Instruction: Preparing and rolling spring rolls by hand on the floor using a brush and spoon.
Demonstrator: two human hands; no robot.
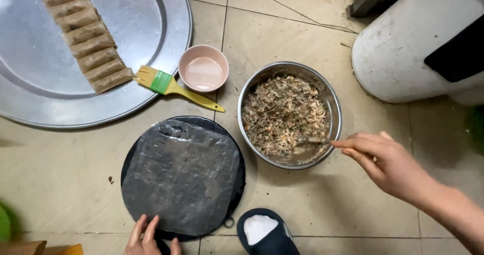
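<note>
Head view, items listed from the hands outward.

Right hand (385, 164): fingers closed around the handle of a spoon (312, 140); spoon's bowl sunk in the filling, partly hidden, so whether it is loaded cannot be told for certain.

Left hand (151, 240): fingertips pressed flat on the near edge of the wrapper sheet (181, 177), not clamped on anything; the rest of the hand is cut off by the frame.

Wrapper sheet: translucent, roughly square, lying wet and flat on a round black board (233, 149) on the floor.

Steel bowl (335, 101): just right of the board, holding shredded mixed filling (282, 116).

Pink bowl (203, 67): small, with pale liquid, behind the board. Yellow brush (169, 84), green-banded, lying beside it with bristles on the tray rim.

Round metal tray (151, 23): far left, a row of finished brown rolls (85, 38) laid side by side.

Also: dark slipper (264, 232) at the near edge; white container (418, 48) far right.

Step judged: scooping filling, wrapper held ready. Next move calls for lifting a level spoonful clear of the bowl's rim and carrying it left onto the sheet's near half, left fingertips keeping the sheet from sliding.
</note>
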